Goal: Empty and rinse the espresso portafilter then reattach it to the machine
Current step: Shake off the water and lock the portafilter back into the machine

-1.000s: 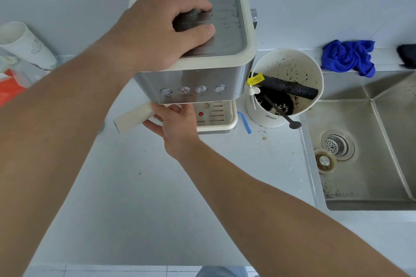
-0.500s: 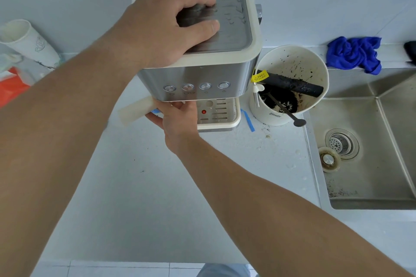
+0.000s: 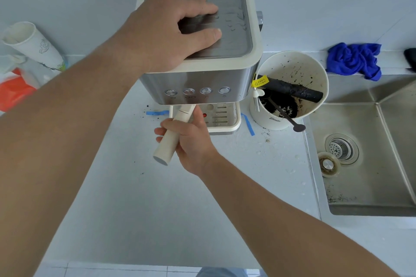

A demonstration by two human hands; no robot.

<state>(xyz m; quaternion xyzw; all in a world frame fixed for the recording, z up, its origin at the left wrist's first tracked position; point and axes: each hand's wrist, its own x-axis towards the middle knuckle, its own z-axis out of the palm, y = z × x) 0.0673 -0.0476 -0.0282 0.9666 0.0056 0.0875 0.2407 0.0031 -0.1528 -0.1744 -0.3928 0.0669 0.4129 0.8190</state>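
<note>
1. The left hand lies flat on top of the espresso machine in the upper centre of the frame, fingers spread and pressing down, closed on nothing.
2. The right hand has its grip wrapped around the cream handle of the portafilter, just below the machine's front. The handle points down and left toward the camera; its basket end is hidden under the machine's front, so I cannot tell whether it is seated.
3. Judged stage: locking or unlocking at the brew head; the pictures alone do not settle which.
4. Risk: if the left hand eases off, the twist could drag the machine across the wet desk.
5. Risk: a half-engaged portafilter could drop onto the drip tray.
6. Risk: a wide swing right could knock the grounds bucket or the spoon sticking out over its rim, scattering grounds toward the sink.
</note>
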